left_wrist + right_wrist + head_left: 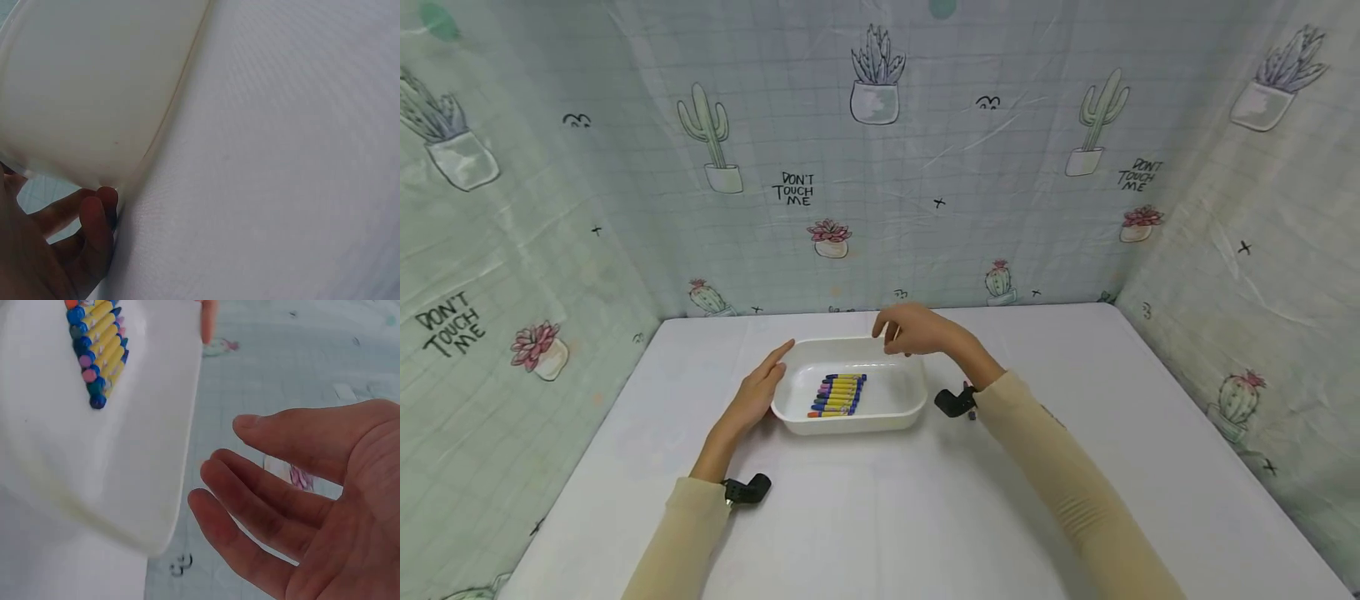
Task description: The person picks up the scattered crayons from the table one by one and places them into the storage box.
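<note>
A white tray [857,425] with rounded corners stands on the white table. Several yellow-wrapped crayons [838,394] lie side by side in its left half, tips in different colours. My left hand [752,398] holds the tray's left end. In the left wrist view its bent fingers [95,228] sit against the tray's outer wall [94,94]. Over the far right rim hovers my right hand [917,328]. The right wrist view shows this hand [294,500] with loosely bent fingers, thumb apart, nothing between them, beside the tray's rim [187,444].
Small dark and coloured bits [972,414] show on the table by my right wrist, partly hidden behind the black wrist camera [955,403]. A cloth [880,167] printed with cacti hangs behind the table [865,517] and along both sides.
</note>
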### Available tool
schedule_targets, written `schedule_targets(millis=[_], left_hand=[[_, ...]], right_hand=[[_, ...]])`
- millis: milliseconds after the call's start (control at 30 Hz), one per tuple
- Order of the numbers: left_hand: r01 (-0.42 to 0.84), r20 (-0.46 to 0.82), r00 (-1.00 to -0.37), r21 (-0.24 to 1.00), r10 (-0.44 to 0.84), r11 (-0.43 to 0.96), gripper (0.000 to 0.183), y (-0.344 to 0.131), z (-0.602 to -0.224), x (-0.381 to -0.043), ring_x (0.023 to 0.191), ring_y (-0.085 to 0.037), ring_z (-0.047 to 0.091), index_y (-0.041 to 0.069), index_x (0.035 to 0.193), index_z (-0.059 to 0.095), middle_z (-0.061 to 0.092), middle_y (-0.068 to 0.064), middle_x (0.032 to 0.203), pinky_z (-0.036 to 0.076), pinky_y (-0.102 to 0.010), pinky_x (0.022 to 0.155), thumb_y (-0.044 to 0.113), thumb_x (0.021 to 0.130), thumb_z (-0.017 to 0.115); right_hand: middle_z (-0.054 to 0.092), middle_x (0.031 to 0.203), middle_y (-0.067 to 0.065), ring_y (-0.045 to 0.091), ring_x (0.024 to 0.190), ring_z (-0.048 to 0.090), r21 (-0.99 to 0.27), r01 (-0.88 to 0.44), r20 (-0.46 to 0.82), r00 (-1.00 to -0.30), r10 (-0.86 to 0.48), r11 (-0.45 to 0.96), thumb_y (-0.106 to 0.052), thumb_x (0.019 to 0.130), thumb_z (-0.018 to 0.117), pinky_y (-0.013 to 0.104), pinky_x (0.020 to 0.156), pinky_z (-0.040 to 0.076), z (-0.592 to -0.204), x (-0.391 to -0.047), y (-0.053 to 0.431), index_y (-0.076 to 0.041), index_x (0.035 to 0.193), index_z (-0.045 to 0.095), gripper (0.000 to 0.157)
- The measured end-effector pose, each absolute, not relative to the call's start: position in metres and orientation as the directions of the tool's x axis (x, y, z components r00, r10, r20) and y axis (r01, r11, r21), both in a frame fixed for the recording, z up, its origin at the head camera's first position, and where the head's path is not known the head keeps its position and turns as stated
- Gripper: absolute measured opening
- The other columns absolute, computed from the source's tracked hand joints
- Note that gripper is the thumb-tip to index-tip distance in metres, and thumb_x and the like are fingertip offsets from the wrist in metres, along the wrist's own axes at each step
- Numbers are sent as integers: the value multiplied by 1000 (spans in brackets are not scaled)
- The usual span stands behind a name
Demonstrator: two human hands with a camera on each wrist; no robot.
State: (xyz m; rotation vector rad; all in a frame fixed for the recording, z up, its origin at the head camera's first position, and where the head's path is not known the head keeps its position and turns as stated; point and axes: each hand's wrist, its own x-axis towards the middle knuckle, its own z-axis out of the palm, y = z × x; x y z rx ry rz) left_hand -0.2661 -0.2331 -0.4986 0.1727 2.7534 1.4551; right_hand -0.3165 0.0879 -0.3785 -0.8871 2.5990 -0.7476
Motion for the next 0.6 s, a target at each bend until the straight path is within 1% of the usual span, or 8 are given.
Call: schedule_targets(millis=[67,133,267,367,500,600], left_hand=[[84,27,-994,825,109,559,52,-233,-499,-267,159,-40,22,35,165,25,24,-8,173,19,-66,126,33,114,31],[82,24,-994,827,111,557,52,-233,-499,-268,160,-40,21,35,165,25,24,-8,173,18,-66,126,33,114,30],[81,19,-993,829,116,554,52,-232,-499,-268,161,-39,18,36,165,24,22,-7,174,16,-66,126,33,114,30],[81,18,-993,828,118,554,52,-232,-498,-268,161,-39,17,36,165,24,22,-7,174,15,-67,126,32,114,30],[84,21,-993,824,119,560,52,-232,-498,-267,160,-39,18,35,165,23,22,-8,174,15,-66,126,32,114,29],[87,24,-993,824,119,559,52,-232,-498,-266,160,-40,19,35,165,23,23,-8,173,16,-66,126,32,114,29]], right_hand=[[72,115,16,31,99,73,-592,-439,-74,-805,-588,675,-12,97,69,40,79,64,-383,-310,107,-7,126,69,29],[73,114,16,28,97,72,-611,-401,-49,-842,-538,682,-13,97,69,40,78,64,-391,-305,125,-6,125,68,29],[73,114,17,33,96,73,-626,-309,-58,-897,-438,716,-14,97,69,38,75,63,-413,-297,158,-4,127,67,31],[72,114,19,35,93,74,-624,-239,-93,-923,-374,744,-14,97,70,37,73,63,-426,-292,174,-1,129,65,35],[71,113,20,30,87,74,-630,-154,-142,-941,-307,761,-15,96,71,36,73,64,-437,-288,185,0,130,63,38],[71,109,19,25,83,72,-644,-102,-187,-940,-285,758,-18,96,72,35,71,64,-443,-286,188,0,132,62,41]])
